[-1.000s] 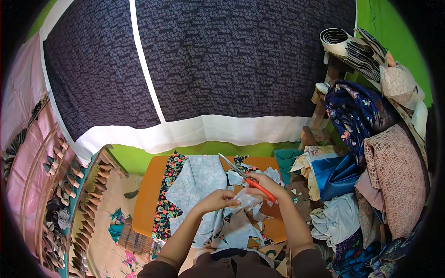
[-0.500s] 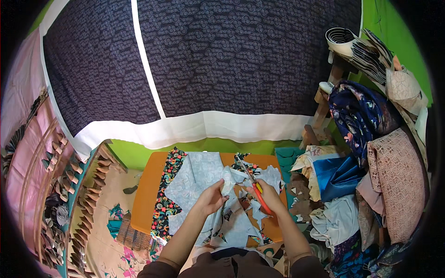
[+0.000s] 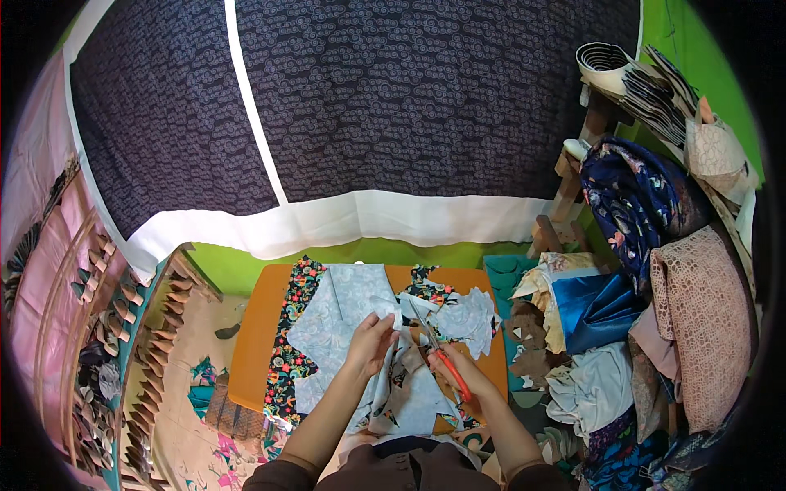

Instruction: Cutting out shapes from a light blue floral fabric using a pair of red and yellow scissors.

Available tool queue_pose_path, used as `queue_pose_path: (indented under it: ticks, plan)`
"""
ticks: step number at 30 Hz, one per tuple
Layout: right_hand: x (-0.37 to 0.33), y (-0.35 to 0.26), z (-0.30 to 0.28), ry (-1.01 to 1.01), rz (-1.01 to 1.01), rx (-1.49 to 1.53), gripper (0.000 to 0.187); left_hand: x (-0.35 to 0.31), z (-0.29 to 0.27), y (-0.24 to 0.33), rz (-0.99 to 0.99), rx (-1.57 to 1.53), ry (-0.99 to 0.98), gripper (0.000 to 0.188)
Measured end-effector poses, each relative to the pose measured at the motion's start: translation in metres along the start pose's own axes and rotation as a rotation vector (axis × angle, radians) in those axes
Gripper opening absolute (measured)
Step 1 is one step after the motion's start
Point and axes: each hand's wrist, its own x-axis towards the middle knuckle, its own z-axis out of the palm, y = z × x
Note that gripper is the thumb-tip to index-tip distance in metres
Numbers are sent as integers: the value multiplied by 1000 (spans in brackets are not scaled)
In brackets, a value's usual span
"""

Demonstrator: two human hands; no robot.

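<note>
Hold the pale cloth (image 3: 398, 319) taut above the orange table (image 3: 254, 352), pinched by closed fingertips of the left hand (image 3: 370, 345), and work the red-handled scissors (image 3: 447, 364), clamped in curled fingers of the right hand (image 3: 476, 380), clear of those fingertips, noting scissors lower in view than 0.5 s ago.

Scissors (image 3: 443, 357); handle (image 3: 458, 379) partly out of sight

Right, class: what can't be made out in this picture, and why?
All in the head view:
Scissors: handles partly hidden by the right fingers.
Pale piece: pinched part hidden by the left fingers.
Table: middle hidden under cloth.
Pink sheet: left end cut off at the picture's edge.
</note>
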Motion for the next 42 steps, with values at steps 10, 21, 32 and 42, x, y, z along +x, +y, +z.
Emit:
queue_pose_path:
  ticks: [10, 21, 32, 42]
  plan:
    - [-5, 31, 26, -292, 111, 690, 35, -10, 24, -11, 276, -26, 43, 14]
    - [-4, 25, 44, -134, -258, 304, 38, -26, 33, -19, 398, 92, 0, 17]
    - [-14, 0, 43, -93, -302, 457, 39, -40, 38, -15, 451, 122, 2, 21]
    - [-10, 10, 46, -85, -338, 412, 38, -43, 40, -13, 454, 96, 3, 19]
